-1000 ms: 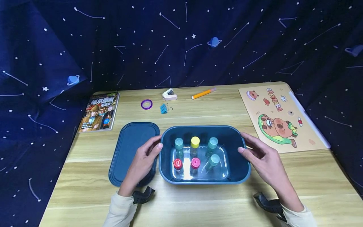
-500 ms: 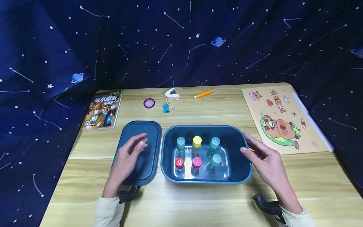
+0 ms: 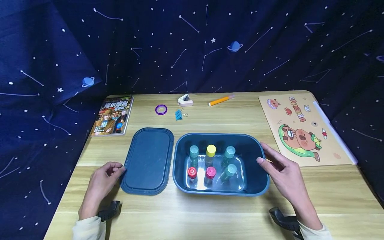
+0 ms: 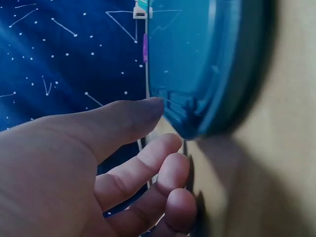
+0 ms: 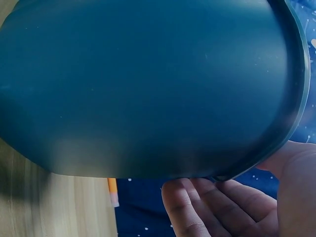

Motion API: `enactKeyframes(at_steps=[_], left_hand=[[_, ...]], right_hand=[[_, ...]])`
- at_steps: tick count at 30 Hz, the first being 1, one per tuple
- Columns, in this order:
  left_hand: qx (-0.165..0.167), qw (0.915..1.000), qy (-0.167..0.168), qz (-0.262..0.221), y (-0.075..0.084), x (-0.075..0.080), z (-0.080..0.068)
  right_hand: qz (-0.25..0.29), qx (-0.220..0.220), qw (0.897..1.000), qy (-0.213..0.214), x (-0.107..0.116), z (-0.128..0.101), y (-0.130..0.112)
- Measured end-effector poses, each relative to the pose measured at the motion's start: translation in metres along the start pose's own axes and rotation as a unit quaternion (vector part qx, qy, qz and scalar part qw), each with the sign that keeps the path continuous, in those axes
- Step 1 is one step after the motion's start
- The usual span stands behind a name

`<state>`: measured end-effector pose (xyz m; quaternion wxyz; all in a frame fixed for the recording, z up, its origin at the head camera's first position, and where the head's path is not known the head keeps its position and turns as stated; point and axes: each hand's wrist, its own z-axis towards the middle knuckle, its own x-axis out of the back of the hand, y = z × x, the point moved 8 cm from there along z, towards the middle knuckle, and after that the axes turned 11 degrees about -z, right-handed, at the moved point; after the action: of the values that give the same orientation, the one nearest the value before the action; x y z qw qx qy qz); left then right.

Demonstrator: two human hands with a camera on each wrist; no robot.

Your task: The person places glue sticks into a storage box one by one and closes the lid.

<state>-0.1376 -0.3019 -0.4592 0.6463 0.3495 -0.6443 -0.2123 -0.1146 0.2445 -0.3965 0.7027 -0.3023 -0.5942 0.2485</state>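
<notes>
A dark blue plastic box (image 3: 221, 192) stands on the table, with several small capped bottles inside. Three bottles have teal caps (image 3: 229, 152); the others have a yellow cap (image 3: 211, 150), a red cap (image 3: 192, 172) and a pink cap (image 3: 211, 172). My right hand (image 3: 283, 175) holds the box's right end, thumb over the rim and fingers against the outer wall (image 5: 148, 94). To the left lies the matching flat lid (image 3: 148, 160). My left hand (image 3: 103, 180) is at its left edge, thumb tip overlapping the lid's rim (image 4: 190, 106) and loosely bent fingers just beside it.
Along the back of the wooden table (image 3: 192, 218) are a purple tape roll (image 3: 161, 109), a blue binder clip (image 3: 179, 114), a small stapler (image 3: 185, 100) and an orange marker (image 3: 221, 100). A book (image 3: 111, 116) lies back left, a capybara folder (image 3: 303, 130) at right.
My left hand has let go of the box's left end and moved left across the lid to its far edge. The right hand has stayed on the box. The view has shifted slightly.
</notes>
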Motion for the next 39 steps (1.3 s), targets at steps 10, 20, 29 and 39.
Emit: enactKeyframes(at_steps=[10,20,29,39], left_hand=[[0.019,0.9997,0.006,0.011,-0.006,-0.003,-0.001],[0.076,0.9854,0.046,-0.145,-0.007,0.012,-0.005],[0.023,0.8046,-0.158,-0.572,0.018,-0.012,-0.02],[-0.027,0.7896,-0.139,-0.597,0.073,-0.01,-0.035]], right_hand=[[-0.005,0.003,1.0,0.003,0.0,0.0,0.0],[-0.004,0.0,1.0,0.002,-0.001,0.001,-0.001],[0.002,-0.002,1.0,0.002,-0.001,0.0,0.001],[0.013,-0.007,1.0,-0.006,-0.002,-0.001,0.001]])
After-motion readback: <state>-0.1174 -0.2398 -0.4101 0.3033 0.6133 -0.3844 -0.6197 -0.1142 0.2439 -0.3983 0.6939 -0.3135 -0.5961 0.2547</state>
